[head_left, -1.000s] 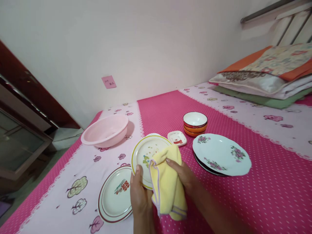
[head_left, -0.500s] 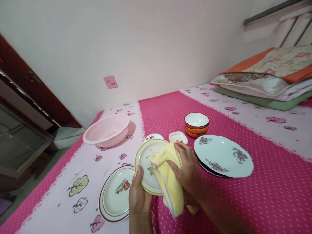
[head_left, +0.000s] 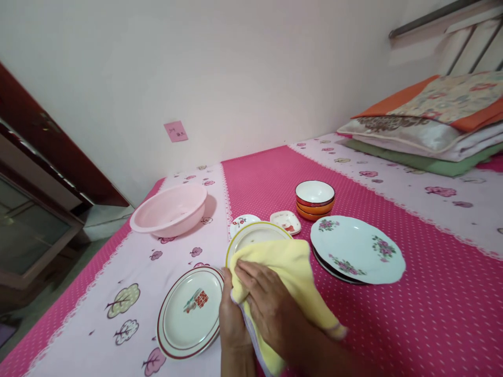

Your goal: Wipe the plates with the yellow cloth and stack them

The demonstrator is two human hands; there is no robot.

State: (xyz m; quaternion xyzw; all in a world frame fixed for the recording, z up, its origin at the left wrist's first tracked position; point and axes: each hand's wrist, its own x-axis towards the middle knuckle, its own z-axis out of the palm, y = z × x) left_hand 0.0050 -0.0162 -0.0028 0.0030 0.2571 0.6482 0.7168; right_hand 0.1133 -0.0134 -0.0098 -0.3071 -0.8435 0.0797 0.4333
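Observation:
A white plate with a yellow rim [head_left: 259, 232] is held up by my left hand [head_left: 232, 314], whose thumb lies at its left edge. My right hand [head_left: 271, 303] presses a yellow cloth [head_left: 296, 267] with a purple edge onto the face of this plate, covering most of it. The fingers of my left hand are hidden beneath the plate. Left of it, a plate with a brown rim and red print [head_left: 190, 314] lies on the bedspread. Behind the held plate are a small flowered dish [head_left: 243, 222] and a small squarish dish [head_left: 286, 222].
To the right, a scalloped floral plate [head_left: 357, 248] rests on darker-edged ones. Stacked bowls [head_left: 315, 199] stand behind it. A pink basin [head_left: 171, 212] sits at the left, near the wall. Folded bedding and pillows [head_left: 424, 128] are piled far right on the pink bedspread [head_left: 444, 303].
My right hand and the cloth have moved left across the plate, covering more of its face. The cloth has spread out to the right. My left hand and the plate have shifted slightly right.

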